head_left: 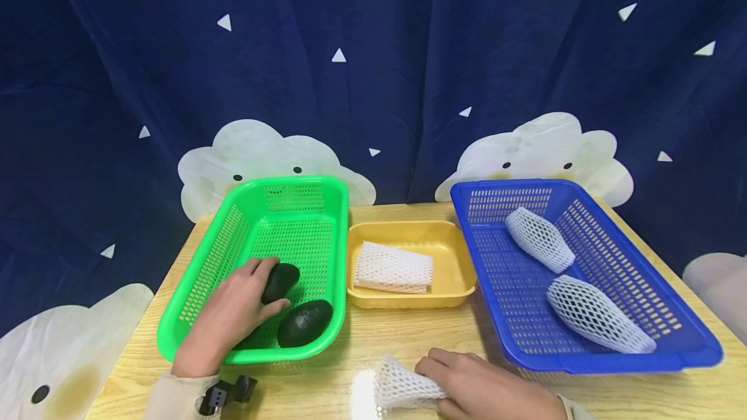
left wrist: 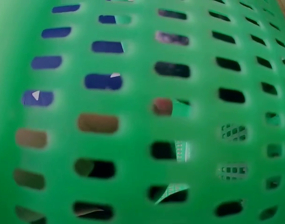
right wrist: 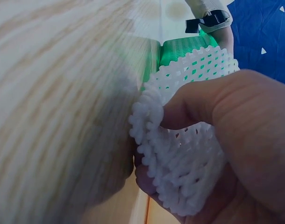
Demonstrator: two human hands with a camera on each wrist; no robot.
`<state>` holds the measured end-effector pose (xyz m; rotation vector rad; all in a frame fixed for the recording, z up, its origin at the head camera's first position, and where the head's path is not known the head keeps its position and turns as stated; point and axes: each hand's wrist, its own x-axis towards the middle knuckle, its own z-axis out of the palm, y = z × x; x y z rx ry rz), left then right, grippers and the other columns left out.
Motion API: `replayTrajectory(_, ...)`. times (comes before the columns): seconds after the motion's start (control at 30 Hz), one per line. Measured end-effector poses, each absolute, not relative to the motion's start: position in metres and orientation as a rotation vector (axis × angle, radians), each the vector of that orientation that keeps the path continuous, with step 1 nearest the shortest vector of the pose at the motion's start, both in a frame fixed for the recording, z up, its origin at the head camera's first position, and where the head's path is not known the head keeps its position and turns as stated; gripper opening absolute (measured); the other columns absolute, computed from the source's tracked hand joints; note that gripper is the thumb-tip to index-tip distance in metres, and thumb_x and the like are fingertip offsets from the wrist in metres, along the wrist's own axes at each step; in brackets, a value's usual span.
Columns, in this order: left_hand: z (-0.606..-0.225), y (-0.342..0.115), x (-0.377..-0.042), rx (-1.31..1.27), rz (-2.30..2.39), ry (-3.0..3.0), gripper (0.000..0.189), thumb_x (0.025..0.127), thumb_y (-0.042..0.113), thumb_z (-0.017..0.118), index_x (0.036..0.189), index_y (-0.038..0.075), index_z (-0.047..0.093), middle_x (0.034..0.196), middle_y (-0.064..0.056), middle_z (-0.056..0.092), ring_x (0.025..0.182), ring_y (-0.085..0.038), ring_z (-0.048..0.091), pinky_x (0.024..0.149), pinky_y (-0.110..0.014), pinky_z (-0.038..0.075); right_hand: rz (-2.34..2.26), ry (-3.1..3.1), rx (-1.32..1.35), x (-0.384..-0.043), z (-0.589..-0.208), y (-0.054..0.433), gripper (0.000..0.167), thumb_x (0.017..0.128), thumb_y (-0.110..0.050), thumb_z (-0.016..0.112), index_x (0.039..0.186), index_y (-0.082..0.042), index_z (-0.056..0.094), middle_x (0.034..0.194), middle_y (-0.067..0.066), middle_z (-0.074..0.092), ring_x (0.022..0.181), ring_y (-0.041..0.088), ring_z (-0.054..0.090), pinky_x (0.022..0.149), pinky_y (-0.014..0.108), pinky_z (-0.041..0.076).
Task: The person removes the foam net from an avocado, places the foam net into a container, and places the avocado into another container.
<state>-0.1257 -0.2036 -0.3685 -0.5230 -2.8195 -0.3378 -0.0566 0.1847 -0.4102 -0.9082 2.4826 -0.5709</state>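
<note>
In the head view my left hand [head_left: 239, 306] reaches into the green basket [head_left: 340, 245] and grips a dark avocado [head_left: 283, 280] between thumb and fingers. Another avocado [head_left: 305, 323] lies beside it at the basket's near right corner. My right hand [head_left: 484, 384] pinches a white foam net sleeve [head_left: 405, 384] low over the table's front. From the right wrist, the thumb [right wrist: 194, 105] presses into the mesh of the sleeve [right wrist: 189, 163], whose rim is bunched. The left wrist view is filled by the green basket wall [left wrist: 133, 140], which hides the left hand.
A yellow tray [head_left: 455, 264] holding flat white foam net sleeves [head_left: 393, 268] stands in the middle. On the right is a blue basket [head_left: 496, 316] with two net-wrapped fruits, one behind [head_left: 539, 238] and one nearer [head_left: 598, 316]. Behind the wooden table [head_left: 315, 387] hangs a blue curtain [head_left: 385, 83].
</note>
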Motion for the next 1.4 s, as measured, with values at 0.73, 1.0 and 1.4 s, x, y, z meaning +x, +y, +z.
replayTrajectory(0.73,-0.3733,-0.1971,-0.1256,-0.603,-0.266,-2.885,0.073,0.071,0.018,0.095,0.136,0.007,0.063,0.126,-0.012,0.068,0.112,-0.033,0.069,0.087,-0.048,0.060,-0.564,2.504,-0.980,-0.0566,-0.4097,0.1841,0.029,0.096,-0.027,0.067,0.125,-0.031,0.063,0.106,-0.020,0.060,0.084,-0.006,0.051,0.071,0.022,0.053)
replayTrajectory(1.0,-0.3744,-0.1965,-0.1259,-0.671,-0.279,-2.877,0.072,0.068,0.013,0.096,0.133,0.009,0.065,0.125,-0.010,0.068,0.112,-0.031,0.069,0.087,-0.046,0.060,-0.558,2.495,-0.958,-0.0570,-0.4089,0.1834,0.031,0.097,-0.028,0.068,0.127,-0.031,0.063,0.110,-0.020,0.062,0.088,-0.007,0.053,0.075,0.024,0.056)
replayTrajectory(1.4,-0.3746,-0.1964,-0.1249,-0.689,-0.363,-2.958,0.072,0.069,0.009,0.095,0.134,0.008,0.065,0.126,-0.010,0.067,0.112,-0.032,0.069,0.089,-0.046,0.060,-0.573,2.493,-0.957,-0.0564,-0.4105,0.1838,0.031,0.097,-0.028,0.067,0.127,-0.031,0.062,0.110,-0.020,0.062,0.087,-0.007,0.053,0.073,0.024,0.055)
